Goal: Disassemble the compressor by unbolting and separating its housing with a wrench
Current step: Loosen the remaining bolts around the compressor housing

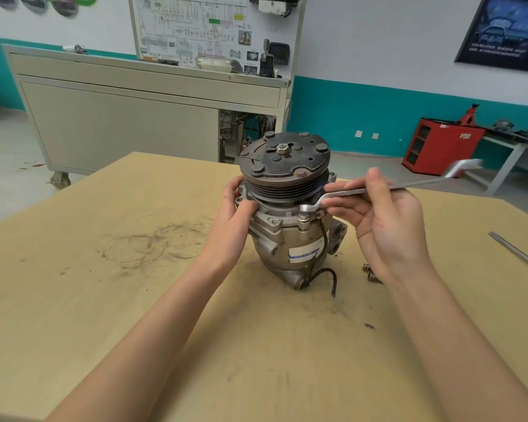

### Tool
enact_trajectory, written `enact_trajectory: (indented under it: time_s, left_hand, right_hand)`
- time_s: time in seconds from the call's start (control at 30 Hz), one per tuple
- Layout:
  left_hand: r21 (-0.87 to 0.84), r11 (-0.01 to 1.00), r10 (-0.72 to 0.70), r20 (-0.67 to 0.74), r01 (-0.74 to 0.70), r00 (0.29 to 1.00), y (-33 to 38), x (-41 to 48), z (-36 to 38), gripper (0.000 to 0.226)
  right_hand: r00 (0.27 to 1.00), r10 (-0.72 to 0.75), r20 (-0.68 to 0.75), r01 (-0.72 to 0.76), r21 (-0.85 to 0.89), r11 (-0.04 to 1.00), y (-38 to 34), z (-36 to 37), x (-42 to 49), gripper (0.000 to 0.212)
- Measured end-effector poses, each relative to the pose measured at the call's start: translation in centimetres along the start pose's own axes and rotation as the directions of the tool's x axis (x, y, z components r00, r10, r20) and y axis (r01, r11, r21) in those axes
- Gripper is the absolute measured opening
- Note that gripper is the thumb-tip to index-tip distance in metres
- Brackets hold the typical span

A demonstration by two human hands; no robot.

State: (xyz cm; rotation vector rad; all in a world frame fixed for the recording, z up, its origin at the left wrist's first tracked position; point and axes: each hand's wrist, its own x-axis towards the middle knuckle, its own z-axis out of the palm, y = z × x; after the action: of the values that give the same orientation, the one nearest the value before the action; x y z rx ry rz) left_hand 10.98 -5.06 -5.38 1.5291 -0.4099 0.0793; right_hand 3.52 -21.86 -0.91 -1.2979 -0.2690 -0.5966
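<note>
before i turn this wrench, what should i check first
1. Wrench ring end over the bolt: ok; fully seated, cannot tell.
2. Left hand steadying the compressor below the pulley: ok.
3. It stands upright on the table: ok.
4. Right hand grip: probably not ok; it pinches near the ring end, leaving the long handle unused.
5. Loose bolts clear of the swing: ok, lying low beside the right wrist.
</note>
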Motion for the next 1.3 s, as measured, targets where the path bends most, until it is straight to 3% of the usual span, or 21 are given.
enact_trajectory:
  time_s: [0.13, 0.23, 0.3, 0.43, 0.5, 0.57, 0.63, 0.67, 0.7, 0.73, 0.8, 0.87, 0.93, 1.0, 1.07, 1.13, 1.2, 1.3]
  left_hand:
    - [0.002, 1.000, -0.002, -0.004, 0.002, 1.000, -0.2, 0.1, 0.0, 0.043]
    - [0.001, 1.000, -0.005, -0.008, 0.005, 1.000, -0.3, 0.2, 0.0, 0.043]
    - [0.005, 1.000, -0.003, -0.017, 0.003, 1.000, -0.3, 0.3, 0.1, 0.043]
    - [0.003, 1.000, 0.010, -0.025, -0.010, 1.000, -0.3, 0.2, 0.1, 0.044]
    - [-0.003, 1.000, 0.017, -0.022, -0.018, 1.000, -0.4, 0.1, 0.1, 0.047]
    - [-0.004, 1.000, 0.014, -0.022, -0.015, 1.000, -0.4, 0.1, 0.2, 0.051]
    - [-0.003, 1.000, 0.015, -0.025, -0.015, 1.000, -0.4, 0.1, 0.1, 0.045]
    - [-0.001, 1.000, 0.011, -0.025, -0.011, 1.000, -0.4, 0.2, 0.1, 0.044]
    - [0.002, 1.000, 0.006, -0.023, -0.006, 1.000, -0.4, 0.2, 0.0, 0.044]
    - [0.006, 1.000, 0.001, -0.018, -0.001, 1.000, -0.3, 0.2, 0.0, 0.044]
    - [0.007, 1.000, 0.000, -0.008, 0.000, 1.000, -0.2, 0.1, 0.0, 0.045]
    - [0.003, 1.000, -0.004, 0.000, 0.004, 1.000, -0.1, 0.1, -0.1, 0.046]
    - [0.002, 1.000, -0.012, 0.011, 0.012, 1.000, -0.1, 0.1, -0.2, 0.046]
    - [-0.002, 1.000, -0.021, 0.018, 0.021, 1.000, -0.1, 0.2, -0.2, 0.045]
    - [0.003, 1.000, -0.026, 0.016, 0.026, 1.000, -0.1, 0.2, -0.2, 0.044]
    - [0.003, 1.000, -0.023, 0.010, 0.023, 1.000, -0.1, 0.1, -0.1, 0.045]
    - [-0.002, 1.000, -0.016, 0.002, 0.016, 1.000, -0.2, 0.2, -0.1, 0.045]
    - [-0.009, 1.000, -0.005, -0.009, 0.005, 1.000, -0.2, 0.2, 0.0, 0.045]
  right_hand:
    - [0.946, -0.302, -0.117, 0.279, -0.182, 0.943, 0.1, 0.7, -1.6, 0.033]
    - [0.872, -0.488, 0.027, 0.471, -0.317, 0.823, 0.4, 1.8, -2.9, 0.021]
    - [0.790, -0.587, 0.176, 0.594, -0.456, 0.663, 0.7, 2.1, -3.4, 0.029]
    - [0.569, -0.703, 0.426, 0.713, -0.682, 0.163, 1.4, 2.3, -4.1, 0.044]
    - [0.505, -0.713, 0.486, 0.706, -0.708, 0.018, 1.6, 2.4, -4.3, 0.043]
    - [0.474, -0.717, 0.510, 0.699, -0.714, -0.046, 1.7, 2.5, -4.2, 0.041]
    - [0.482, -0.725, 0.492, 0.695, -0.719, -0.026, 1.8, 2.6, -4.2, 0.039]
    - [0.517, -0.728, 0.450, 0.698, -0.714, 0.055, 1.9, 2.5, -4.1, 0.038]
    - [0.590, -0.716, 0.374, 0.696, -0.684, 0.217, 1.9, 2.4, -4.0, 0.035]
    - [0.697, -0.663, 0.272, 0.659, -0.608, 0.444, 1.6, 2.2, -3.7, 0.030]
    - [0.911, -0.401, 0.091, 0.408, -0.331, 0.851, 0.9, 1.5, -2.6, 0.024]
    - [0.992, -0.127, 0.000, 0.126, -0.130, 0.983, 0.3, 0.5, -1.4, 0.028]
    - [1.000, 0.015, -0.011, -0.015, -0.010, 1.000, 0.1, 0.0, -0.8, 0.034]
    - [0.999, 0.030, -0.037, -0.027, 0.094, 0.995, 0.0, 0.0, -0.8, 0.034]
    - [0.990, -0.079, -0.116, 0.085, 0.046, 0.995, 0.1, 0.3, -1.3, 0.034]
    - [0.938, -0.307, -0.163, 0.279, -0.172, 0.945, 0.3, 0.7, -2.0, 0.032]
    - [0.838, -0.544, -0.038, 0.495, -0.365, 0.788, 0.5, 1.4, -2.8, 0.025]
    - [0.648, -0.714, 0.265, 0.693, -0.595, 0.408, 1.1, 2.3, -3.5, 0.034]
